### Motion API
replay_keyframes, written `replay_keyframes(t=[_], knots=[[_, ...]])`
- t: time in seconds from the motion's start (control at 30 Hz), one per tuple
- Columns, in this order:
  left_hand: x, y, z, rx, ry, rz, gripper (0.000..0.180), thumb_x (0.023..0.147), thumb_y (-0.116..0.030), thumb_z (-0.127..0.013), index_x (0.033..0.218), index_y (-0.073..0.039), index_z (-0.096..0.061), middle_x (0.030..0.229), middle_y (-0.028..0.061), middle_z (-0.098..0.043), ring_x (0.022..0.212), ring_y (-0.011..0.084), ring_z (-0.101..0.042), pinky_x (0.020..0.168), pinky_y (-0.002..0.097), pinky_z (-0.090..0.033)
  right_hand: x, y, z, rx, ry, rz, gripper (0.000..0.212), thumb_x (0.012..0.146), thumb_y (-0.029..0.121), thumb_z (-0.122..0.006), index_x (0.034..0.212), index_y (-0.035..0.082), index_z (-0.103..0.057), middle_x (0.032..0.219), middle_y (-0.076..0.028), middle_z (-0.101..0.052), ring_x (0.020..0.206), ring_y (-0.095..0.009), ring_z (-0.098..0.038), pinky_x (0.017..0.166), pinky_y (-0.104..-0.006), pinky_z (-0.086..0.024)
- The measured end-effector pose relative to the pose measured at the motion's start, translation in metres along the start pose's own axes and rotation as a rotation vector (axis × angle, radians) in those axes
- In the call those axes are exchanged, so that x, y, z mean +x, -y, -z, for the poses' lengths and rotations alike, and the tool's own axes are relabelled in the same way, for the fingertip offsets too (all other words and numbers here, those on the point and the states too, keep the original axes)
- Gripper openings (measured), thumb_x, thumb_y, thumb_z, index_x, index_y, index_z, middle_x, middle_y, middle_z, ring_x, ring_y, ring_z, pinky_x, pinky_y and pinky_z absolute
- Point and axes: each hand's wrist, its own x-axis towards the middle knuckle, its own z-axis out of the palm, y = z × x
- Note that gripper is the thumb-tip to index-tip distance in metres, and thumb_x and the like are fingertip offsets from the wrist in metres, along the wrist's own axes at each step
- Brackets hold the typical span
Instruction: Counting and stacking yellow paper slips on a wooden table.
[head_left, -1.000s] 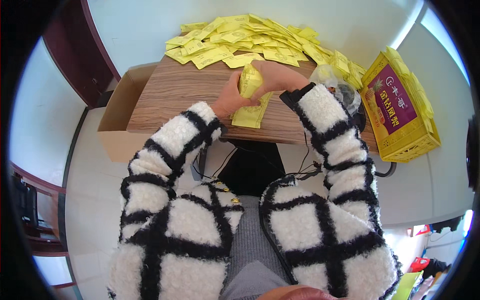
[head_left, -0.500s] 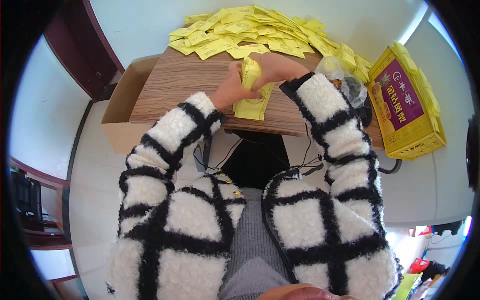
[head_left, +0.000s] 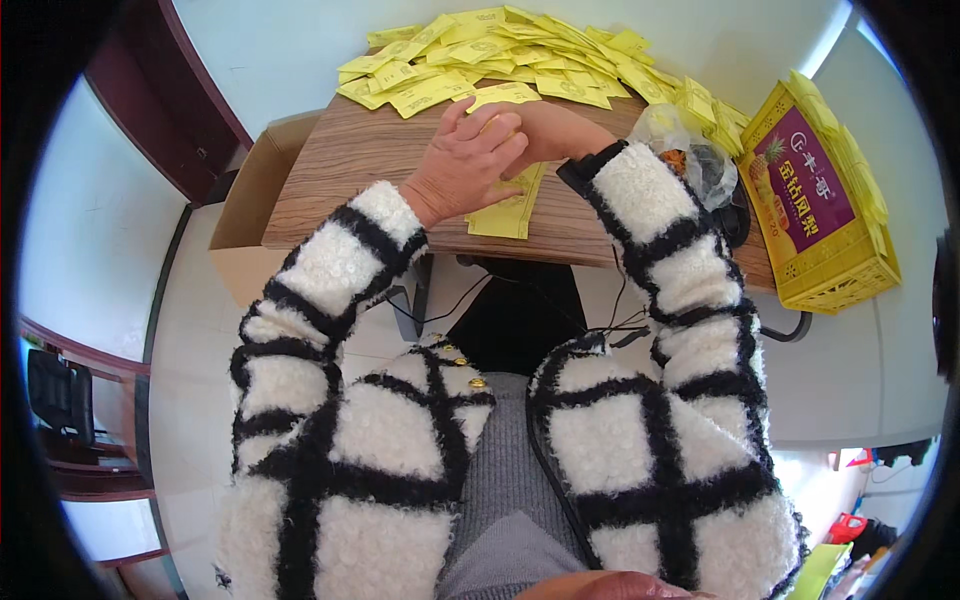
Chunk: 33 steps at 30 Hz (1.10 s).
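My left hand (head_left: pixel 462 160) is closed, its fingers curled over the top of my right hand (head_left: pixel 552 132). The two meet above the wood-grain table (head_left: pixel 370 165). Between them they grip a folded yellow packet, now almost wholly hidden by the fingers. Just below the hands, another flat yellow packet (head_left: pixel 505 212) lies at the table's near edge, its upper end covered by my hands. Beyond them a wide heap of printed yellow packets (head_left: pixel 495 50) spreads along the back of the table.
A yellow crate (head_left: pixel 840 285) with a purple label stands at the right, packets stacked along it. Beside it lies a clear plastic bag (head_left: pixel 712 178) with something orange inside. An open brown carton (head_left: pixel 240 215) stands left of the table. Cables (head_left: pixel 455 308) hang underneath.
My left hand has turned and moved up over the held packet, its fingers now covering it and my right fingers. The packet showed plainly between both hands before.
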Motion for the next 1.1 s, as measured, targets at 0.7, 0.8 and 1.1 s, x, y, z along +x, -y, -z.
replay_keyframes(t=[0.7,0.8,1.1], knots=[[-0.01,0.055,-0.019,-0.128,-0.06,0.149,0.02,0.089,-0.018,-0.051,0.073,-0.007,-0.054,0.072,0.0081,-0.057,0.079,0.0287,-0.055,0.081,0.0417,-0.041,-0.003,-0.005,0.002,-0.183,-0.014,-0.151,0.076,0.055,0.039,-0.087,0.115,0.001,-0.059,0.104,-0.02,-0.067,0.097,-0.036,-0.063,0.082,-0.0402,-0.05],[-0.012,0.049,-0.032,-0.257,-0.054,0.24,0.021,0.088,-0.017,-0.051,0.072,-0.005,-0.051,0.072,0.0101,-0.058,0.075,0.0315,-0.055,0.075,0.0433,-0.041,-0.002,-0.01,0.002,-0.152,-0.052,-0.081,0.073,0.055,0.038,-0.086,0.113,0.001,-0.06,0.103,-0.02,-0.067,0.097,-0.035,-0.063,0.081,-0.0397,-0.05],[-0.011,0.051,-0.029,-0.277,-0.1,0.329,0.022,0.087,-0.018,-0.05,0.094,-0.005,-0.066,0.08,0.0135,-0.065,0.076,0.0339,-0.059,0.069,0.0421,-0.045,-0.004,0.007,0.012,-0.104,-0.018,-0.135,0.064,0.058,0.023,-0.086,0.114,0.006,-0.061,0.102,-0.015,-0.068,0.094,-0.032,-0.064,0.085,-0.0363,-0.049]])
